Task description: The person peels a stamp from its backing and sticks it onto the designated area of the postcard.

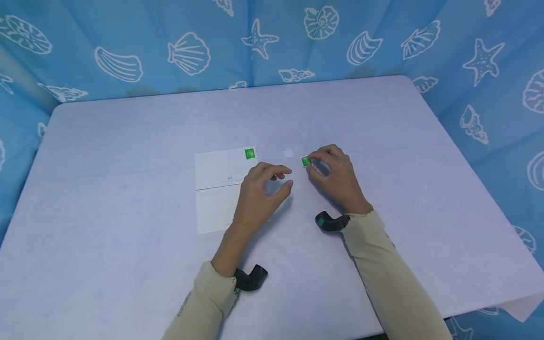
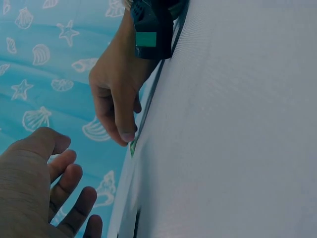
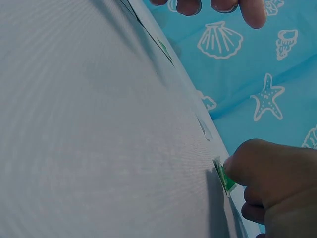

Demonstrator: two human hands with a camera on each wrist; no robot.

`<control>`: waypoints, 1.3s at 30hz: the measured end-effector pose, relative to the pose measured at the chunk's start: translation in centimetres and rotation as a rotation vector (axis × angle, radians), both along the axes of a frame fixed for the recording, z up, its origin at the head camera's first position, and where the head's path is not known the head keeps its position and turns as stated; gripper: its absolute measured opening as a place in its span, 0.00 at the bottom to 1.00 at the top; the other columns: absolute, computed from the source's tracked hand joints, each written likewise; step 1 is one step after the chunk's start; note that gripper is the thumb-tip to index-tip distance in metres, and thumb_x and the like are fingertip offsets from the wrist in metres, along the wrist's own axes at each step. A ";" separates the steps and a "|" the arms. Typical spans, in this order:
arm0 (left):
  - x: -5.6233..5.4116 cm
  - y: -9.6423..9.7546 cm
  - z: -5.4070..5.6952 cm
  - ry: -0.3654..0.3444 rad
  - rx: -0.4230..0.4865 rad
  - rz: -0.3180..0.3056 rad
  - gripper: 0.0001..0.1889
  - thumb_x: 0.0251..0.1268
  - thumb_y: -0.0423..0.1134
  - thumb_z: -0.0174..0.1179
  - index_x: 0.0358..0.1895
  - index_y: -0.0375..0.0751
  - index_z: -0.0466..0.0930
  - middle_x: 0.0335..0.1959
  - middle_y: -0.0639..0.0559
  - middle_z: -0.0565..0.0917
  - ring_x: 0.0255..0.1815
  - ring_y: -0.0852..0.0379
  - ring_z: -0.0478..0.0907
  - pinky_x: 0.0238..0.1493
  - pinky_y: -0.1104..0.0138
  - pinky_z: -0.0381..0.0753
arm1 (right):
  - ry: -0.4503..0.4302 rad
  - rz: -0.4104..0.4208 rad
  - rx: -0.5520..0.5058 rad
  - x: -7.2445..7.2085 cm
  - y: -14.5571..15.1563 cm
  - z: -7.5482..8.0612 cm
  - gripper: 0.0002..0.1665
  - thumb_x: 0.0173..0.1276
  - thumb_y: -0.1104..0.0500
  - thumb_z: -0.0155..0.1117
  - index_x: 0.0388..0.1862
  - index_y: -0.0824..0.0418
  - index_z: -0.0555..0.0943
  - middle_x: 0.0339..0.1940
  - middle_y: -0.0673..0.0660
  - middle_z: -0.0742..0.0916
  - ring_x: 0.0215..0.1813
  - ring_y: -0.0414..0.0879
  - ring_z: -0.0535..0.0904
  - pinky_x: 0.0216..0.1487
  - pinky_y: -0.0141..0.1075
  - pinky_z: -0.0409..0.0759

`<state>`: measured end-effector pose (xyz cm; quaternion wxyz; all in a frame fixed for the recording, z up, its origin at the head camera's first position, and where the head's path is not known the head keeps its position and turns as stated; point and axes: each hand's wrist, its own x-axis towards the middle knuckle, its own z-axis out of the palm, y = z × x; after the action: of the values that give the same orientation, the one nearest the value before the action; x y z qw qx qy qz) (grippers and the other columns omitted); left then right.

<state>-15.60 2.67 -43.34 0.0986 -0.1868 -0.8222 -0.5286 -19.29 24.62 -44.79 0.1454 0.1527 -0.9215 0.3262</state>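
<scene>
Between thumb and fingertips my right hand (image 1: 337, 174) pinches a small green postage stamp (image 1: 306, 161) with a white edge, just above the table. The right wrist view shows that stamp (image 3: 225, 177) tilted on edge. My left hand (image 1: 261, 191) hovers with loosely bent fingers, holding nothing, over the right side of two white cards or envelopes (image 1: 216, 165) laid one above the other. A matching green stamp (image 1: 250, 153) lies at the upper right corner of the upper one. The left hand hides part of the lower one. A small white paper square (image 1: 288, 153) lies between the cards and the right hand.
A white cloth covers the table (image 1: 106, 189). Behind it hangs a blue curtain (image 1: 272, 42) with white shells and starfish. Each wrist wears a black camera device, one at the left wrist (image 1: 251, 277) and one at the right (image 1: 331, 221).
</scene>
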 end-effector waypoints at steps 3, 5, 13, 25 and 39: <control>0.0 0.0 0.0 -0.008 0.004 -0.003 0.11 0.64 0.37 0.67 0.50 0.47 0.86 0.41 0.56 0.80 0.46 0.60 0.75 0.47 0.60 0.76 | -0.018 0.000 0.024 0.0 0.0 0.0 0.14 0.66 0.61 0.70 0.49 0.63 0.85 0.49 0.61 0.79 0.54 0.56 0.75 0.58 0.56 0.69; 0.0 0.0 -0.1 -0.007 0.005 -0.005 0.11 0.64 0.37 0.67 0.50 0.47 0.86 0.41 0.56 0.80 0.46 0.60 0.74 0.47 0.60 0.76 | -0.019 0.005 0.041 0.0 0.0 0.0 0.14 0.66 0.61 0.71 0.49 0.63 0.85 0.50 0.61 0.79 0.55 0.56 0.74 0.59 0.56 0.68; 0.0 -0.1 0.1 0.002 0.009 -0.007 0.11 0.65 0.37 0.66 0.50 0.45 0.86 0.41 0.55 0.81 0.46 0.58 0.75 0.46 0.59 0.76 | 0.099 -0.021 0.052 -0.2 -0.1 0.3 0.08 0.68 0.64 0.69 0.44 0.66 0.87 0.47 0.60 0.81 0.49 0.56 0.76 0.52 0.51 0.72; 0.1 -0.4 0.2 0.011 -0.008 0.000 0.10 0.65 0.36 0.66 0.48 0.43 0.87 0.40 0.54 0.81 0.45 0.56 0.74 0.43 0.59 0.75 | 0.117 -0.027 -0.076 0.0 -0.5 0.3 0.06 0.67 0.65 0.69 0.42 0.66 0.87 0.45 0.60 0.82 0.48 0.53 0.80 0.52 0.46 0.77; 0.9 -3.0 0.0 0.021 -0.028 0.016 0.09 0.64 0.35 0.66 0.47 0.43 0.87 0.39 0.55 0.81 0.44 0.58 0.74 0.43 0.60 0.75 | 0.151 0.035 -0.127 0.4 -1.2 0.3 0.05 0.66 0.66 0.71 0.40 0.64 0.88 0.44 0.58 0.83 0.45 0.50 0.80 0.46 0.43 0.77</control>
<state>-14.70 -0.33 -43.36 0.1089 -0.1871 -0.8298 -0.5143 -18.86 23.45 -44.47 0.2183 0.1833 -0.8826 0.3738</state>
